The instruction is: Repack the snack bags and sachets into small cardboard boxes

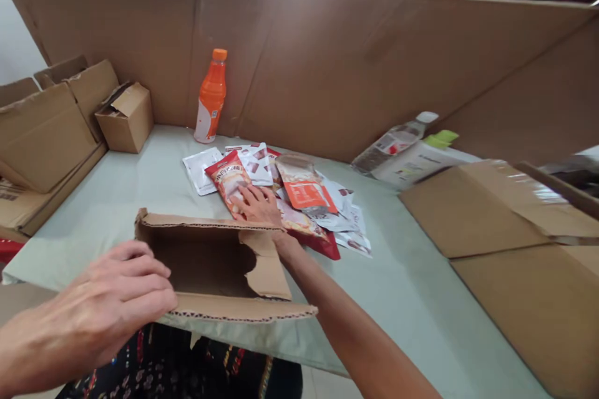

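Left hand [107, 299] grips the near-left rim of open carton [219, 262] at table's [412, 287] near edge. Right hand [257, 204], fingers spread flat, presses snack packets [290, 199] mid-table, just behind the carton.

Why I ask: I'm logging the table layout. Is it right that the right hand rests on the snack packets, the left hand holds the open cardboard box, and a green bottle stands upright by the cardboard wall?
Not quite: the head view shows the upright bottle is orange, not green. The rest holds: the right hand rests on the snack packets, and the left hand holds the open cardboard box.
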### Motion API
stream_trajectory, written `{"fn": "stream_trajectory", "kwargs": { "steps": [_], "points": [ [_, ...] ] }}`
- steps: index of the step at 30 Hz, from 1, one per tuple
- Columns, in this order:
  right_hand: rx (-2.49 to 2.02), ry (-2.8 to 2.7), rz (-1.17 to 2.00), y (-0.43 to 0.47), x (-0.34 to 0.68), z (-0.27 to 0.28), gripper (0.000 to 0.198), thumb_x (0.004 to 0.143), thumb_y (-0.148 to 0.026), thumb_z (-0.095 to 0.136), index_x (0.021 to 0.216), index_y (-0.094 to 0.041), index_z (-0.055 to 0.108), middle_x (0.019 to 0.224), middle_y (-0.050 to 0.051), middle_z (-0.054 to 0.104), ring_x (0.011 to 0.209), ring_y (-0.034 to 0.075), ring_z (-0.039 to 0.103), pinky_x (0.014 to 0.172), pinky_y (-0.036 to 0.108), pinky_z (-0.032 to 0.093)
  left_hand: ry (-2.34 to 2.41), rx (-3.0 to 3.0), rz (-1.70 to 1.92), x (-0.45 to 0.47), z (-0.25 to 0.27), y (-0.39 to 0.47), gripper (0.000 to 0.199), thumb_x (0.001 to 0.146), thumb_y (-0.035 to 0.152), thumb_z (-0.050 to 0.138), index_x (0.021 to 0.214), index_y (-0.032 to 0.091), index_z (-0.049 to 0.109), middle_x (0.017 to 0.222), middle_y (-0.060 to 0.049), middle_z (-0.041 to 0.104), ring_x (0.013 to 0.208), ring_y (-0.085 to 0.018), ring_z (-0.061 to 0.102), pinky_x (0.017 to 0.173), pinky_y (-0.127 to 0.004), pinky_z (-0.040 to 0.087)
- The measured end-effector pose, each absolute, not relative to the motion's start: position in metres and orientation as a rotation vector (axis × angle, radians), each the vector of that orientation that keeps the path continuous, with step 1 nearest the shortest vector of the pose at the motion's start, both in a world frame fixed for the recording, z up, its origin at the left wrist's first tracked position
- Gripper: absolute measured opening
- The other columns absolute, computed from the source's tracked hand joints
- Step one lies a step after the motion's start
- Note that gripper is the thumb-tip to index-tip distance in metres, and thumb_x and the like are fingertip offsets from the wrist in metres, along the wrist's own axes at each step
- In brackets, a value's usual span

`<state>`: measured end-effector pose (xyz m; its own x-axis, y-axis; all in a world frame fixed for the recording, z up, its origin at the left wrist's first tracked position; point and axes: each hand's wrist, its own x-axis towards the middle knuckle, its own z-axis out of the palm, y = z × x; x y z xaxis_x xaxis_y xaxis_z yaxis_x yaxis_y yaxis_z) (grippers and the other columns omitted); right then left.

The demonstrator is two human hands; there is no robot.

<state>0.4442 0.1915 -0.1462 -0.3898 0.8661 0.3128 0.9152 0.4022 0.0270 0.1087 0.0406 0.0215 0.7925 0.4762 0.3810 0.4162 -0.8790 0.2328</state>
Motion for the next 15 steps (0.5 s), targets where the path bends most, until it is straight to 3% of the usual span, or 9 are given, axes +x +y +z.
{"fn": "stream_trajectory", "kwargs": {
  "steps": [5,8,12,15],
  "points": [
    [-1.497,-2.323,-0.168,0.186,0.457,-0.145,0.041,0.09,-0.029,0.069,0.131,-0.022,0.073,0.154,0.016,0.059,0.142,0.036,0.051,0.113,0.053,0.039,0.75,2.84,0.757,0.117,0.018,0.059,0.03,0.094,0.001,0.051,0.107,0.023,0.066,0.094,-0.001,0.08,0.1,-0.019,0.075,0.108,-0.038,0.048],
    [-1.386,-2.197,-0.169,0.156,0.476,-0.145,0.035,0.092,-0.026,0.064,0.124,-0.023,0.075,0.151,0.013,0.062,0.141,0.033,0.053,0.112,0.052,0.042,0.8,2.837,0.872,0.111,0.011,0.063,0.031,0.095,0.003,0.051,0.111,0.025,0.066,0.101,0.0,0.081,0.103,-0.019,0.076,0.109,-0.04,0.048],
    [-1.489,-1.841,-0.057,0.137,0.519,-0.138,0.026,0.094,-0.031,0.059,0.109,-0.025,0.079,0.137,0.011,0.071,0.132,0.03,0.061,0.114,0.052,0.043,0.92,2.717,0.996,0.097,-0.008,0.064,0.058,0.085,0.007,0.06,0.13,0.043,0.066,0.107,0.009,0.081,0.106,-0.025,0.077,0.114,-0.051,0.049],
    [-1.709,-1.51,0.096,0.156,0.566,-0.129,0.034,0.088,-0.043,0.063,0.11,-0.021,0.077,0.133,0.014,0.072,0.13,0.032,0.061,0.116,0.053,0.043,0.999,2.597,1.072,0.093,-0.024,0.063,0.076,0.079,0.013,0.062,0.138,0.06,0.059,0.106,0.016,0.081,0.105,-0.032,0.078,0.113,-0.066,0.048]
  ]
}}
